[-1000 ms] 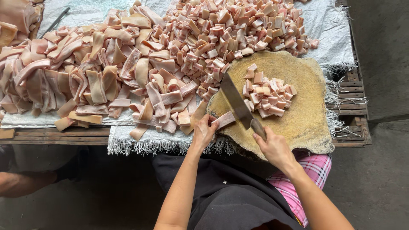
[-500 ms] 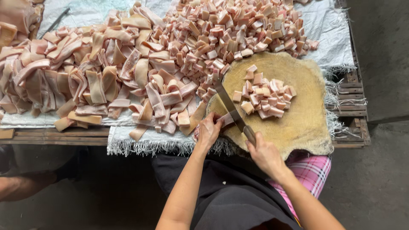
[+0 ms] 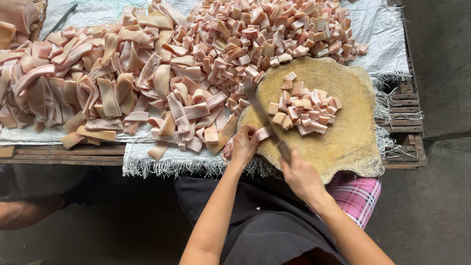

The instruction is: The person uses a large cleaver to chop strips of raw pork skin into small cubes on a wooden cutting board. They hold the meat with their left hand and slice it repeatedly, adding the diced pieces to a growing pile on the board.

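Cleaver (image 3: pixel 262 115) at frame centre, handle enclosed in the right hand (image 3: pixel 300 175) grip, blade angled across the round wooden chopping block (image 3: pixel 353 142). Left hand (image 3: pixel 244 145) grip pinches a pink meat strip (image 3: pixel 262 133) on the block's left edge. Cut cubes (image 3: pixel 304 110) lie just right of the blade.

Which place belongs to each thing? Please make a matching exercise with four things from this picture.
Things:
1. knife
2. long strips
3. small cut pieces
4. left hand

Places:
A. heaped on the white cloth, left side
B. in a small pile on the round board
C. pressing a strip at the board's near left edge
D. in the right hand, blade across the board

Pairs: 1-D, 2-A, 3-B, 4-C
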